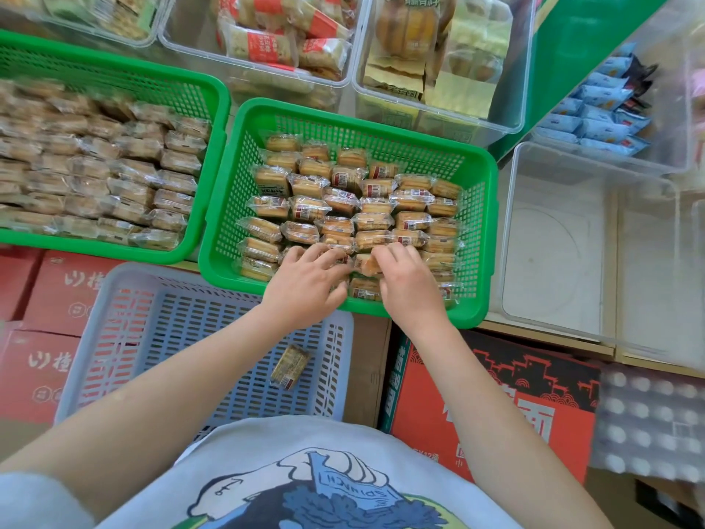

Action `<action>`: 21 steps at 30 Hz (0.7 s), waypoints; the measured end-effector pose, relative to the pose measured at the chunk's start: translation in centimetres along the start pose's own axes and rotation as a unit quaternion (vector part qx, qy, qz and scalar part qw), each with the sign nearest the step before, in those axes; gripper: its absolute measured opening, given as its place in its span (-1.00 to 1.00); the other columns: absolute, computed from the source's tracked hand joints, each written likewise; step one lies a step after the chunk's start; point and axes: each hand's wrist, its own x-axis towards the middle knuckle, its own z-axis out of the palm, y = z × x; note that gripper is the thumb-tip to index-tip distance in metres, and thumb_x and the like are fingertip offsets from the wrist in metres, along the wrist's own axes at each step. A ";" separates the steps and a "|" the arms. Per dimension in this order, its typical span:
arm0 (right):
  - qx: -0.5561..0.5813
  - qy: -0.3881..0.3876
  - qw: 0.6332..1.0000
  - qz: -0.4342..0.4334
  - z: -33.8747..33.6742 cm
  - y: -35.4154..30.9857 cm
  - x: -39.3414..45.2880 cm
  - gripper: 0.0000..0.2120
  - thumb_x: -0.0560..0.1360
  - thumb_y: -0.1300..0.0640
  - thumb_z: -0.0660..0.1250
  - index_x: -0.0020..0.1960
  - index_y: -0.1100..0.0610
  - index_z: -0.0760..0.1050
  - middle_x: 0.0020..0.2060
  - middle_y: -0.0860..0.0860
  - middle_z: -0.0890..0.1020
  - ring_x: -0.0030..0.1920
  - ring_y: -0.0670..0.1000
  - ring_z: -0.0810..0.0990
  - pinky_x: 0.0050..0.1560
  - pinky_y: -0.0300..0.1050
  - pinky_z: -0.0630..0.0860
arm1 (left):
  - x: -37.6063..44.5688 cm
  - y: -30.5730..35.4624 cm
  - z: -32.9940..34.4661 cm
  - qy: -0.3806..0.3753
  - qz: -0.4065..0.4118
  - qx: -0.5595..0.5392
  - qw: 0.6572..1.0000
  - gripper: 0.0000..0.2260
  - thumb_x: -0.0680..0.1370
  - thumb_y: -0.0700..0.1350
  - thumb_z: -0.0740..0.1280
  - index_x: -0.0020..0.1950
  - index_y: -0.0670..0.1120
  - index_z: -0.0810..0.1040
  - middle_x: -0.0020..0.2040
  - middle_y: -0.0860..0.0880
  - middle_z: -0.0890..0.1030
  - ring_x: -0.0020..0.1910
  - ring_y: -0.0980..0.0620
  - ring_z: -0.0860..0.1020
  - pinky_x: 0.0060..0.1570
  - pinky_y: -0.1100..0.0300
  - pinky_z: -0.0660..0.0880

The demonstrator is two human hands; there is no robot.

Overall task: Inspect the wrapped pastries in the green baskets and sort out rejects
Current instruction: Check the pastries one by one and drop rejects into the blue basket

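Reaching into the nearer green basket (480, 238), the left hand (309, 280) spreads loosely over wrapped pastries (343, 208) while the right hand (404, 276) pinches one, probably checking it.

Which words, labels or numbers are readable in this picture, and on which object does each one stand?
"SPINACH": upside down on the can printed on the person's shirt.
Large white characters on the red cartons: visible, but cut off and not surely readable.
Red box by the right arm: large characters, only partly in view.
Red labels with barcodes on the wrapped pastries: too small.
Packets in the clear tubs: too blurred.
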 end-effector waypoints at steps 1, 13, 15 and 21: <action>-0.021 -0.011 1.000 0.003 0.1 -0.2 0.1 -0.70 0.39 0.47 0.31 0.05 0.21 0.46 -0.08 0.13 0.53 -0.09 0.17 0.45 -0.20 0.11 0.50 | 0.0 0.0 0.1 0.008 -0.001 0.001 1.000 -0.46 0.57 0.14 -0.07 0.38 0.07 0.54 0.47 0.00 0.46 0.46 -0.05 0.33 0.33 -0.10 0.27; 0.019 -0.112 0.992 0.045 0.6 -0.4 0.9 -0.86 0.61 0.20 0.24 0.15 0.19 0.39 -0.02 0.11 0.55 0.03 0.14 0.46 -0.01 0.04 0.45 | 0.4 -0.2 1.2 0.108 0.002 -0.032 0.994 -0.62 0.56 0.04 0.18 0.29 -0.09 0.53 0.31 -0.12 0.54 0.34 -0.17 0.43 0.24 -0.12 0.38; -0.017 -0.080 0.996 0.047 1.3 -0.1 0.8 -0.93 0.58 0.24 0.27 0.06 0.20 0.48 -0.07 0.12 0.57 0.01 0.18 0.48 -0.01 0.08 0.43 | 0.8 0.1 1.2 0.126 0.030 -0.046 0.991 -0.67 0.55 -0.03 0.25 0.28 -0.09 0.51 0.35 -0.18 0.49 0.39 -0.24 0.39 0.32 -0.19 0.37; -0.029 -0.096 0.993 0.054 0.9 0.1 2.9 -0.83 0.59 0.13 0.28 0.02 0.20 0.59 0.08 0.13 0.48 0.17 0.16 0.41 0.14 0.10 0.43 | 1.6 0.7 1.0 0.041 0.053 -0.027 0.997 -0.63 0.66 0.09 0.07 0.34 0.05 0.55 0.64 -0.11 0.09 0.63 -0.12 -0.10 0.57 -0.13 -0.10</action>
